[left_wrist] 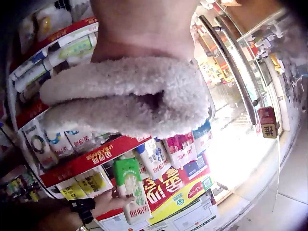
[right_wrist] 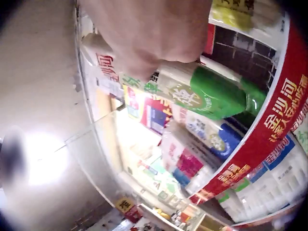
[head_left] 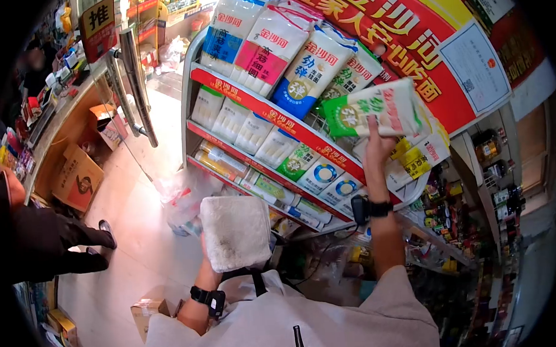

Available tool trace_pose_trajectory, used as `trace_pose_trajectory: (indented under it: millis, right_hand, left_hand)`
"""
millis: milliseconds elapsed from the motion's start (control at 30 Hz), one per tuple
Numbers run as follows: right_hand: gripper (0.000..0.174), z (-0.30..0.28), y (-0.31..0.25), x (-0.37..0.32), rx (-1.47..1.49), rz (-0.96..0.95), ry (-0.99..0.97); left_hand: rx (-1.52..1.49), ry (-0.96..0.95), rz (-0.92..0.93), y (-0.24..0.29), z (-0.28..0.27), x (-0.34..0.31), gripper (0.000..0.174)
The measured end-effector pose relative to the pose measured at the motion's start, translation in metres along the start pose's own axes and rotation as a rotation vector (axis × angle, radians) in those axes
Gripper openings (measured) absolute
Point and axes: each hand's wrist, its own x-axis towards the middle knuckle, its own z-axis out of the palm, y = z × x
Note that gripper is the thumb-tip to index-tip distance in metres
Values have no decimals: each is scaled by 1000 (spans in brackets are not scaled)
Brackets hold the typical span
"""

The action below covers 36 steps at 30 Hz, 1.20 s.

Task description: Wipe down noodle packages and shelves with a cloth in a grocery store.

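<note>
My right hand grips a green-and-white noodle packet above the top tier of the red-edged rack; in the right wrist view the hand covers part of the packet. A folded, fluffy white cloth with a dark smudge lies over my left hand, whose fingers are hidden beneath it. The left wrist view has the cloth folded double around the hand. Blue, pink and yellow packets stand on either side of the held packet.
Lower tiers hold more packets. A glass door with a metal handle stands at the left, near a counter and cardboard boxes. Another person's legs show at the far left. Bottles fill shelves on the right.
</note>
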Motion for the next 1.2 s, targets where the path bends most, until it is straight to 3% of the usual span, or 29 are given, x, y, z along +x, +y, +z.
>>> trace_pose_trajectory:
  millis: [67, 100, 133, 167, 200, 267, 300, 433, 500, 600, 700, 733, 800, 833, 867, 933, 1067, 1133, 1200]
  right_hand:
    - [50, -26, -23, -34, -114, -89, -72]
    - [45, -50, -27, -61, -304, -97, -119]
    - [39, -54, -49, -91, -566, -240, -170]
    - [34, -130, 8, -124, -381, -29, -176]
    - [34, -120, -11, -148, -382, -9, -198]
    - [28, -53, -68, -190, -7, -297, -621]
    - [25, -54, -80, -197, -384, -446, -865]
    - [32, -64, -77, -235, -659, -388, -1130]
    - [34, -72, -70, -237, -686, -386, -1148]
    - [38, -93, -82, -236, -708, -231, -1183]
    - [45, -119, -73, -230, -338, 294, -1196]
    - [45, -124, -70, -235, -333, 306, -1194]
    - [49, -122, -71, -243, -232, 432, -965]
    - [63, -124, -64, -248, -313, 379, -1029]
    - [67, -121, -63, -256, -412, 297, -998]
    - [70, -122, -58, -261, -459, 323, -929]
    - [67, -132, -42, -250, -424, 210, -829]
    - [65, -135, -31, -240, -411, 215, -751]
    - [61, -138, -14, -230, -270, 344, -635]
  left_hand:
    - [-2, -51, -40, -11, 8, 7, 57]
    - [-11, -81, -74, -19, 14, 12, 57]
    - [-16, -111, -106, -29, 20, 17, 57]
    - [-27, -141, -134, -39, 27, 23, 57]
    - [-37, -169, -159, -49, 35, 27, 57]
    - [-54, -228, -202, -69, 47, 34, 57]
    - [-63, -243, -218, -76, 51, 36, 57]
    - [-108, -249, -238, -98, 52, 40, 57]
    - [-111, -240, -218, -103, 51, 39, 57]
    - [-129, -208, -188, -110, 46, 35, 57]
    - [-96, -88, -135, -122, 58, 30, 56]
    - [-95, -76, -137, -130, 58, 29, 56]
    - [-94, -137, -74, -148, 55, 27, 55]
    - [-31, -67, -37, -159, 51, 32, 55]
    - [22, -31, -41, -171, 57, 33, 54]
    - [40, -84, -114, -180, 61, 35, 58]
    - [110, -37, -168, -200, 87, 15, 59]
    - [239, 88, -90, -217, 95, 6, 59]
    - [211, 61, -155, -232, 82, 2, 59]
